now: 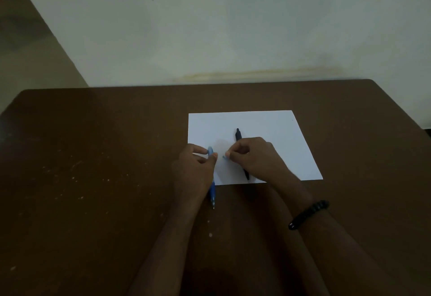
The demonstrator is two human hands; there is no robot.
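The table (93, 155) is dark brown, with pale specks scattered over its left half.

Left hand (196, 167): positioned at the near left corner of the paper, fingers curled. The thumb and forefinger pinch the top end of the blue pen (212, 190).

Blue pen: the barrel runs from the left hand's fingertips back toward the person, crossing the near edge of the paper. The writing tip points toward the person and sits over bare table. Whether the tip touches the table cannot be told.

Small pale blue piece (225, 156): located just right of the blue pen's top end, with a narrow gap between the two. It is too small to identify.

Right hand (254, 158): positioned over the middle of the paper, fingers curled. The thumb and forefinger pinch the small pale blue piece.

Black pen (238, 135): lies flat on the paper and passes under the right hand. One end shows beyond the knuckles and the other end shows near the paper's near edge. Contact with the hand cannot be told.

Paper (279, 137): one white sheet, flat on the table, right of centre.

A black bracelet (307, 214) sits on the right wrist.

A pale wall (233, 27) stands behind the table.
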